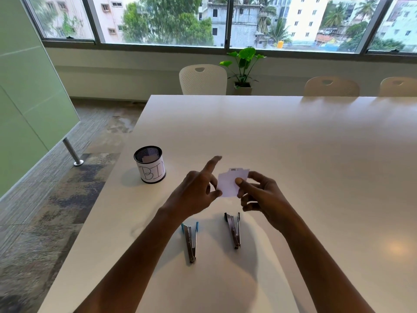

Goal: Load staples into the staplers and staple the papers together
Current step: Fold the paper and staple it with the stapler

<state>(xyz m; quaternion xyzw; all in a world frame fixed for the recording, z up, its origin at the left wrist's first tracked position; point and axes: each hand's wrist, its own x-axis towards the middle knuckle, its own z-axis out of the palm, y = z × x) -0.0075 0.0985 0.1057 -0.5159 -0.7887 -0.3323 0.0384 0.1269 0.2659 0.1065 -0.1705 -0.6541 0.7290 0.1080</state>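
Note:
A small white staple box (231, 181) is held above the white table (293, 143) between both hands. My right hand (259, 195) pinches its right side, thumb on the front. My left hand (198, 190) touches its left edge with thumb and fingers, index finger stretched upward. Below the hands lie two staplers, both swung open: a blue-ended stapler (190, 241) on the left and a black-ended stapler (234, 230) on the right. No loose papers show on the table.
A black mesh cup (149, 164) with a white label reading "BIN" stands at the table's left edge and holds a scrap of paper. White chairs (203, 80) line the far side. A potted plant (243, 68) stands beneath the window.

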